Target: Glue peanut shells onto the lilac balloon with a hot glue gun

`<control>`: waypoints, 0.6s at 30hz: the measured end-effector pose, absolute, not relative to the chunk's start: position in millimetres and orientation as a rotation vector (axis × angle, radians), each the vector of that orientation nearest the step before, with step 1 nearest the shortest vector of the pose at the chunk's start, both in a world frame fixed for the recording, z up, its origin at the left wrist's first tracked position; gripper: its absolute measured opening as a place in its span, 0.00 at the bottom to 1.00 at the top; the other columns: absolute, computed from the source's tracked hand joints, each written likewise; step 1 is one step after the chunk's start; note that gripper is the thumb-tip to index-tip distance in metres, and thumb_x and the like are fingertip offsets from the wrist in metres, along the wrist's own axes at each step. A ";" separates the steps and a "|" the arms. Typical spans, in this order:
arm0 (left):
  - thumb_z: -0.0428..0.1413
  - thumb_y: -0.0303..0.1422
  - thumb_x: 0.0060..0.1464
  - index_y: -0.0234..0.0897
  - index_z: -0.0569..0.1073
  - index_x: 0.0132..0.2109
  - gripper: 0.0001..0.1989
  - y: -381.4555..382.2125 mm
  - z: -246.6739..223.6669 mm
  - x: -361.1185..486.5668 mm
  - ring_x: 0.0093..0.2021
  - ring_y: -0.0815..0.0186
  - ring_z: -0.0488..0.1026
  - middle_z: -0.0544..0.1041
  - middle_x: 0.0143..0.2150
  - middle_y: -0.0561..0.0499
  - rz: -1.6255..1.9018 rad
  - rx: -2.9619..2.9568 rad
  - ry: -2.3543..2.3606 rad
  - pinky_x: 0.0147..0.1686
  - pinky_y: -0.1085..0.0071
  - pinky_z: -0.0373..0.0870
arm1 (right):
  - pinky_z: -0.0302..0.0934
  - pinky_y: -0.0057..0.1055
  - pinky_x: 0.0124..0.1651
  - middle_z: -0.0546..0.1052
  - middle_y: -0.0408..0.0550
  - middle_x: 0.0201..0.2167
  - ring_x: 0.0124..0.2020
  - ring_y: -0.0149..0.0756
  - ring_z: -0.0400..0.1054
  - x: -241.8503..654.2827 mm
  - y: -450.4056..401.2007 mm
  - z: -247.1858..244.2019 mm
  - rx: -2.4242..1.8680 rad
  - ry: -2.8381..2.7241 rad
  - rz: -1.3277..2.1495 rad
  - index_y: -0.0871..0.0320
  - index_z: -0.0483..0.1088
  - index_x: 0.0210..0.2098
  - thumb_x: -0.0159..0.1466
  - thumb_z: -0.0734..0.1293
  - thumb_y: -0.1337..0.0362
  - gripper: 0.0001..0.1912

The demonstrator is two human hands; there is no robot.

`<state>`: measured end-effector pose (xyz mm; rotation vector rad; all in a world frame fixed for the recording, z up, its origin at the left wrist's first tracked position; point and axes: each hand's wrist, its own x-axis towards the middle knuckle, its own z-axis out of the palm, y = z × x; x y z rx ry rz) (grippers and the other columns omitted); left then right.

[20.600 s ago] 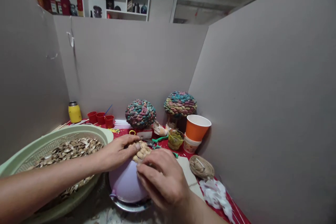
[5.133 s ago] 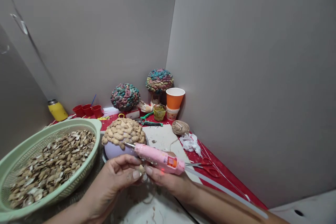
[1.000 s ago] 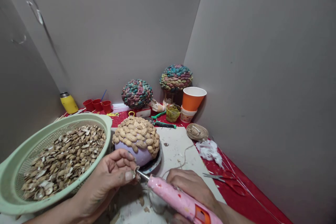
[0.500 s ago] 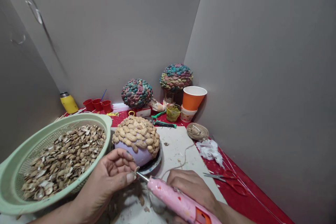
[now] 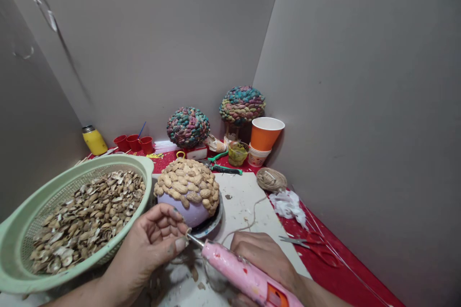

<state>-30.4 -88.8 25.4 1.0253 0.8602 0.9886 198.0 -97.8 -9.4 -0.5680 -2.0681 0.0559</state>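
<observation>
My right hand [image 5: 264,256] is wrapped round a pink hot glue gun [image 5: 239,268], its metal nozzle pointing left and up. At the nozzle's tip, my left hand [image 5: 154,240] pinches a small peanut shell [image 5: 188,232] between thumb and fingers; most of the shell is hidden. Just beyond my hands is a lilac ball [image 5: 183,211] resting on a dark round dish [image 5: 216,223]. Rows of peanut shells [image 5: 187,180] cover its upper part and right side, while the lower front shows bare lilac.
Left of my hands stands a green colander [image 5: 148,172] of peanut shells. Behind are two multicoloured shell-covered balls [image 5: 188,127], pliers [image 5: 226,170], an orange cup [image 5: 267,135] and red cups [image 5: 133,143]. Twine [image 5: 271,180] and red scissors [image 5: 317,247] lie at right, near grey walls.
Almost nothing differs. Both hands keep the same pose, with the glue gun's nozzle still at the peanut shell; the view has shifted very slightly.
</observation>
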 end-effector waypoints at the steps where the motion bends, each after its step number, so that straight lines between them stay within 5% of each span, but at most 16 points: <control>1: 0.69 0.29 0.44 0.37 0.71 0.39 0.16 -88.7 25.3 -30.4 0.35 0.71 0.73 0.78 0.34 0.52 0.996 1.027 0.869 0.37 0.77 0.69 | 0.47 0.29 0.18 0.61 0.39 0.13 0.14 0.30 0.54 198.0 -98.4 -9.5 -0.576 -2.078 0.056 0.53 0.55 0.22 0.71 0.52 0.49 0.24; 18: 0.70 0.29 0.41 0.37 0.72 0.37 0.17 -89.3 28.7 -27.5 0.34 0.70 0.74 0.79 0.33 0.52 1.024 1.030 0.921 0.37 0.77 0.71 | 0.49 0.29 0.19 0.63 0.41 0.14 0.15 0.30 0.57 198.8 -99.1 -6.7 -0.643 -2.118 0.047 0.54 0.56 0.21 0.70 0.52 0.50 0.24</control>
